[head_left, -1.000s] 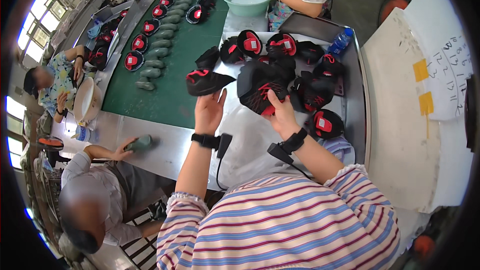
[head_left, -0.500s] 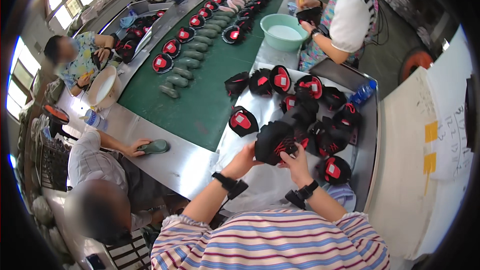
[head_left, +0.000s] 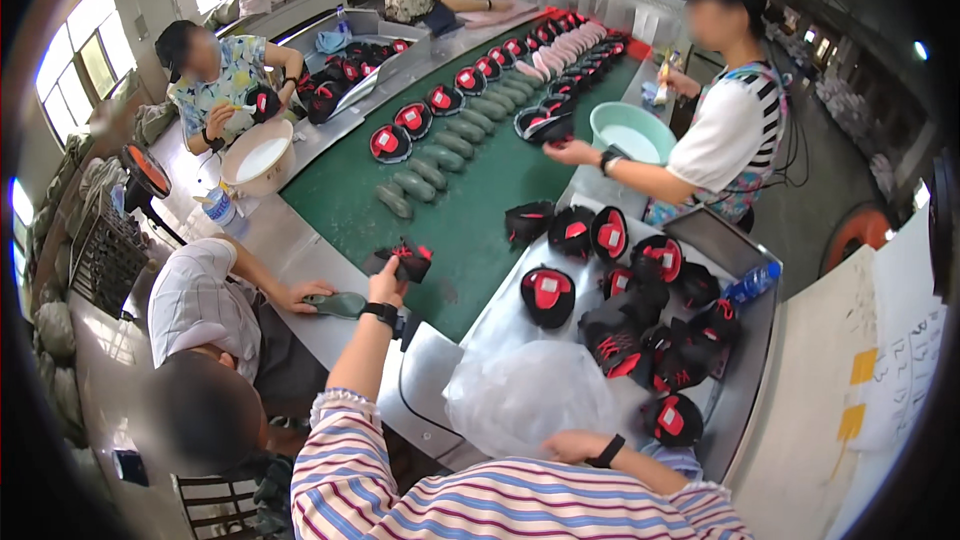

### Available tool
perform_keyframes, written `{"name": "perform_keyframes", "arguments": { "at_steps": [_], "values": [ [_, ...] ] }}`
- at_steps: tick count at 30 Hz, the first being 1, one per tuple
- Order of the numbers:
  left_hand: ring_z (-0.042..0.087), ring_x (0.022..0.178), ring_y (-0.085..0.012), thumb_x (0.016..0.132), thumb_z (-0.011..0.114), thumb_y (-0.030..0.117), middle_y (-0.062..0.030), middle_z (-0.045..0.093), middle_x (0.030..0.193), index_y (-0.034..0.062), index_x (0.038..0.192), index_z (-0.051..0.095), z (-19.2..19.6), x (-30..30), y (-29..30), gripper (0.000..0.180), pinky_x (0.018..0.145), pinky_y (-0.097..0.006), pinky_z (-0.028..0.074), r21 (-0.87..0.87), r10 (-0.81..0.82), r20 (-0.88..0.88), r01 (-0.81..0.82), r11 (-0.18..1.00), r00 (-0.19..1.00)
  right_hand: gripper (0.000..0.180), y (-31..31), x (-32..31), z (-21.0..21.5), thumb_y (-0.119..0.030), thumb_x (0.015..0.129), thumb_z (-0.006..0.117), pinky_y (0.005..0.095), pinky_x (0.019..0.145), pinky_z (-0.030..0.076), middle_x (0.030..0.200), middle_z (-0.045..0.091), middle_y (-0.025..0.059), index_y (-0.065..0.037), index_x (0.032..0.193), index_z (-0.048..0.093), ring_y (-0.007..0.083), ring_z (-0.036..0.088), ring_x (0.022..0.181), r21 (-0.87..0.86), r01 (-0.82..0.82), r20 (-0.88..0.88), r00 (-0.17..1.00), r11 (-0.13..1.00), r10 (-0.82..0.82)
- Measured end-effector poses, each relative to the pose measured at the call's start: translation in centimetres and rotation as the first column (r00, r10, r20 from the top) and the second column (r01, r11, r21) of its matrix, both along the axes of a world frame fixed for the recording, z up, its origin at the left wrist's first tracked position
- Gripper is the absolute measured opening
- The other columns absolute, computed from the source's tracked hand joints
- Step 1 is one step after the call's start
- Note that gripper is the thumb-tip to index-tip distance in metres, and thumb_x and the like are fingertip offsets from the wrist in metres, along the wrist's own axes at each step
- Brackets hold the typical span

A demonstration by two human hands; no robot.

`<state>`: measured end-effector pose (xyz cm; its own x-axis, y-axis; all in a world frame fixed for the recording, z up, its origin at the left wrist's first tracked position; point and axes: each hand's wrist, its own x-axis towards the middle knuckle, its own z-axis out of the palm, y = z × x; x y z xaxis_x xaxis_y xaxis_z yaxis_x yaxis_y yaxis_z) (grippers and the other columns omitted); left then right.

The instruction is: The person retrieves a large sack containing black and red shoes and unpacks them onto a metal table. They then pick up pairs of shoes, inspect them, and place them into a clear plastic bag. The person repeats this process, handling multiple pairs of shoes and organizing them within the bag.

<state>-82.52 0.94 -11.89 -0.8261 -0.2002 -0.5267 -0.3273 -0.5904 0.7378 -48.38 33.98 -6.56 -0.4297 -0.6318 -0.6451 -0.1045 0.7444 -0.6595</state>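
My left hand (head_left: 388,285) reaches out to the left and grips a black and red shoe upper (head_left: 402,261) at the near edge of the green conveyor belt (head_left: 470,230). A black band sits on that wrist. My right hand (head_left: 562,446) lies close to my body, against a crumpled clear plastic bag (head_left: 530,395); its fingers are partly hidden. A heap of black and red shoe uppers (head_left: 640,320) fills the metal tray (head_left: 730,250) in front of me.
Rows of uppers and green soles (head_left: 430,172) run down the belt. A seated person (head_left: 205,310) at my left holds a green sole (head_left: 340,304). Another person (head_left: 725,130) stands by a teal basin (head_left: 632,130). A white bowl (head_left: 260,157) and a blue bottle (head_left: 750,283) stand nearby.
Both hands were on an upper above the tray. Now my left hand has swung left with an upper to the belt's edge, and my right hand has drawn back to the plastic bag.
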Motion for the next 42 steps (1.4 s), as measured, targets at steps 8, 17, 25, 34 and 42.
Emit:
{"name": "perform_keyframes", "arguments": {
  "at_steps": [8,17,25,34,42],
  "values": [
    [0.011,0.136,-0.0314,0.081,0.057,0.048,-0.0094,0.013,0.148,0.0134,0.143,0.01,14.8,-5.7,-1.0,0.085,0.106,-0.052,0.013,-0.118,-0.35,-0.334,0.33,0.937,0.875,0.013,2.1,-0.1,4.9,-0.019,0.074,0.063,0.0364,0.077,0.046,0.096,0.061,0.0099,-0.012,0.084,0.063,0.0281,0.057,0.088,-0.16,0.231,-0.529,0.801,0.96,-0.28],
    [0.061,0.082,-0.0297,0.078,0.058,0.02,-0.0185,0.058,0.109,0.0068,0.102,0.063,-3.0,18.4,12.0,0.028,0.076,-0.039,0.047,-0.832,-0.955,0.283,0.473,-0.291,-0.089,0.062,2.3,-2.0,7.0,-0.019,0.062,0.075,0.0434,0.098,0.034,0.128,0.04,0.0212,-0.008,0.117,0.048,0.0384,0.041,0.117,-0.396,0.63,-0.782,0.151,0.668,-0.605],
    [0.054,0.079,-0.0289,0.073,0.05,0.001,-0.0119,0.058,0.085,0.0049,0.084,0.06,15.7,24.7,13.0,0.016,0.068,-0.036,0.044,-0.891,-0.889,-0.446,-0.146,0.43,0.103,0.033,2.9,2.3,4.8,-0.022,0.078,0.056,0.0379,0.068,0.047,0.083,0.063,0.0169,-0.002,0.104,0.056,0.0285,0.06,0.075,-0.023,0.122,-0.052,0.991,0.992,-0.123],
    [0.019,0.133,-0.0302,0.068,0.075,0.042,-0.0162,0.015,0.144,-0.0024,0.139,0.01,17.7,30.3,5.7,0.106,0.108,-0.038,0.016,-0.889,-0.965,-0.208,0.381,0.254,0.158,0.011,-0.5,1.2,11.3,-0.018,0.078,0.056,0.042,0.059,0.044,0.073,0.06,0.0151,-0.007,0.082,0.056,0.0336,0.058,0.066,-0.703,0.322,-0.452,0.487,0.635,-0.747],
    [0.058,0.092,-0.0246,0.085,0.058,0.018,-0.014,0.059,0.104,-0.0045,0.109,0.051,17.0,33.7,11.3,0.034,0.077,-0.036,0.048,-0.77,-0.731,-0.347,0.267,0.579,0.588,0.046,-4.7,4.5,20.5,-0.008,0.073,0.064,0.0385,0.079,0.043,0.11,0.053,0.0118,-0.008,0.117,0.048,0.0282,0.053,0.098,-0.829,-0.131,-0.554,0.326,0.544,-0.766]
  ]
}}
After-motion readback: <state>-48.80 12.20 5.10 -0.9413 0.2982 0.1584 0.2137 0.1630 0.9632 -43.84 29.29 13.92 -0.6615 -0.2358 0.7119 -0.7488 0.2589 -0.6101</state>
